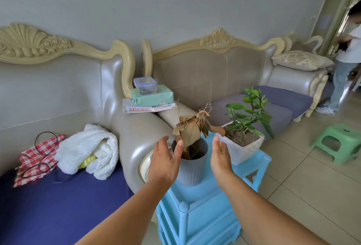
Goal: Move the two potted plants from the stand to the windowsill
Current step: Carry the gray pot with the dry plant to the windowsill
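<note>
Head view, only one: both potted plants sit on top of the blue stand (203, 201), nothing moved yet, windowsill not in frame. Grey ribbed pot (192, 168) with the dried-out brown plant (192, 133) stands on the near part of the top shelf, upright, long axis vertical, dead leaves drooping toward the left hand side and over the rim. Left hand (166, 158) is open, palm turned inward, fingers spread, just beside the pot's left rim; thumb overlaps the rim in the picture, but contact can't be confirmed. Right hand (220, 156) is open too, palm facing the pot, close on its right but apart from it, gap visible. The hands flank the pot, which looks like a setup for a two-sided clasp around the body, likely because the pot is tall and narrow and would tip under a one-hand grab. White square pot (242, 147) with the green plant (250, 112) sits further back on the right of the stand, upright, stems leaning slightly right; one dry leaf from the brown plant reaches its rim. Sofas behind, green stool (340, 141) on the floor at right, another person (345, 59) near the doorway.
</note>
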Tool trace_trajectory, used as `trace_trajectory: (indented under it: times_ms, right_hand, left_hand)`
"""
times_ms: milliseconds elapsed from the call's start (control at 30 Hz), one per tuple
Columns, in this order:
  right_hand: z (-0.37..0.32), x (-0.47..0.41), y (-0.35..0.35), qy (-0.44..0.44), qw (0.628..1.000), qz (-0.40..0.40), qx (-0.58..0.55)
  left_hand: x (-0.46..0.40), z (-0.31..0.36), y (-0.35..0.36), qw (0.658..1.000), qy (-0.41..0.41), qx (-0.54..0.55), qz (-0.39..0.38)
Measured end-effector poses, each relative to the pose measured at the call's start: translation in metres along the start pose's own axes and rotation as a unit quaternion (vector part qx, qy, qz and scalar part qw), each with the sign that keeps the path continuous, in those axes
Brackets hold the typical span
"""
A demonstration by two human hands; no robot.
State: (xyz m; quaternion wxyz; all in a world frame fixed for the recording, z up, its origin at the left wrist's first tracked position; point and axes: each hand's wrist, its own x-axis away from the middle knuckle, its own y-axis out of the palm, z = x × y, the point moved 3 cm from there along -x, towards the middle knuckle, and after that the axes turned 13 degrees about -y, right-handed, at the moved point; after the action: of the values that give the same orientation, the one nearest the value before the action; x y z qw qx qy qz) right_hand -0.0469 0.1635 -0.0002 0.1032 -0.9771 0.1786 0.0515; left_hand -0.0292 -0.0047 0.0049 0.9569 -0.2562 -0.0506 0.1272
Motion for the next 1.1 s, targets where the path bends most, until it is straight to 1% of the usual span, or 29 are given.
trace_trajectory:
  times_ms: [100, 167, 267, 367, 433, 533, 600, 833, 1000, 1100]
  right_hand:
    - [0.032, -0.007, 0.011, 0.049, 0.998, 0.007, -0.030]
    - [0.046, -0.010, 0.018, 0.073, 0.996, 0.007, -0.052]
    - [0.067, -0.010, 0.032, 0.090, 0.993, 0.022, -0.077]
    - [0.080, -0.017, 0.043, 0.117, 0.984, 0.050, -0.126]
    - [0.085, -0.021, 0.048, 0.133, 0.977, 0.068, -0.151]
    - [0.095, -0.026, 0.056, 0.152, 0.971, 0.078, -0.166]
    - [0.101, -0.027, 0.061, 0.159, 0.968, 0.088, -0.176]
    - [0.100, -0.031, 0.068, 0.159, 0.962, 0.091, -0.201]
    - [0.077, -0.037, 0.066, 0.157, 0.960, 0.085, -0.215]
    - [0.057, -0.038, 0.065, 0.148, 0.959, 0.084, -0.225]
  left_hand:
    - [-0.010, -0.021, 0.020, 0.999, -0.003, 0.033, 0.015]
    - [-0.018, -0.031, 0.031, 0.996, -0.025, 0.084, 0.011]
    - [-0.025, -0.050, 0.050, 0.986, -0.057, 0.159, 0.008]
    - [-0.034, -0.060, 0.066, 0.968, -0.084, 0.234, 0.017]
    - [-0.042, -0.064, 0.073, 0.946, -0.146, 0.290, 0.013]
    - [-0.055, -0.075, 0.089, 0.885, -0.274, 0.375, -0.025]
    - [-0.060, -0.079, 0.098, 0.869, -0.305, 0.388, -0.034]
    - [-0.062, -0.067, 0.105, 0.860, -0.321, 0.393, -0.056]
    - [-0.060, -0.043, 0.092, 0.859, -0.295, 0.413, -0.065]
    - [-0.059, -0.026, 0.080, 0.853, -0.296, 0.426, -0.060]
